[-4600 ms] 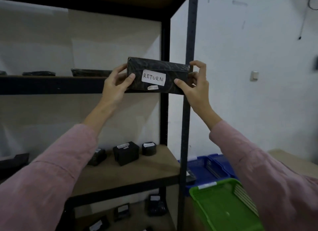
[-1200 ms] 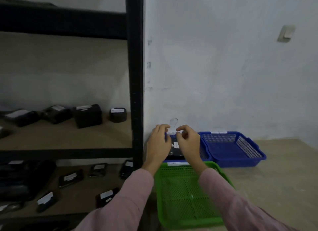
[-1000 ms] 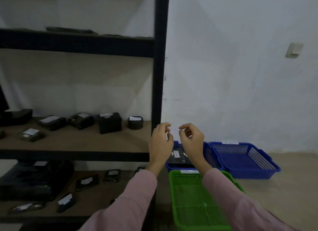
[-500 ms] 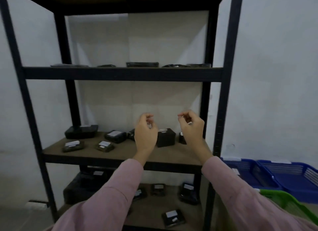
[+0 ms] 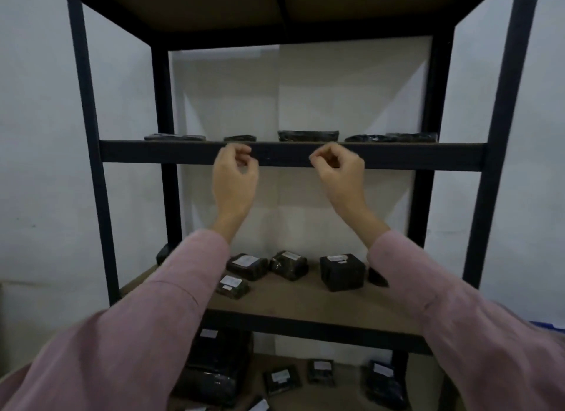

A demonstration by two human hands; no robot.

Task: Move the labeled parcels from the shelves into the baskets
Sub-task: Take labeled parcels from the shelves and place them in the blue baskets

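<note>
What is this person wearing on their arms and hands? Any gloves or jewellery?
The left sleeve and right sleeve are long and loose, of plain dusty-pink cloth with no print, and they end at the wrists. The left hand and right hand are bare: no gloves, and no ring, watch or bracelet shows.

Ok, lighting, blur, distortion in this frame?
Head view: dim, flat light; flat black wrapped parcels on the upper shelf read as silhouettes; white paper labels below too soft to read; pink sleeves smear near the bottom; black metal uprights splay outward.
</note>
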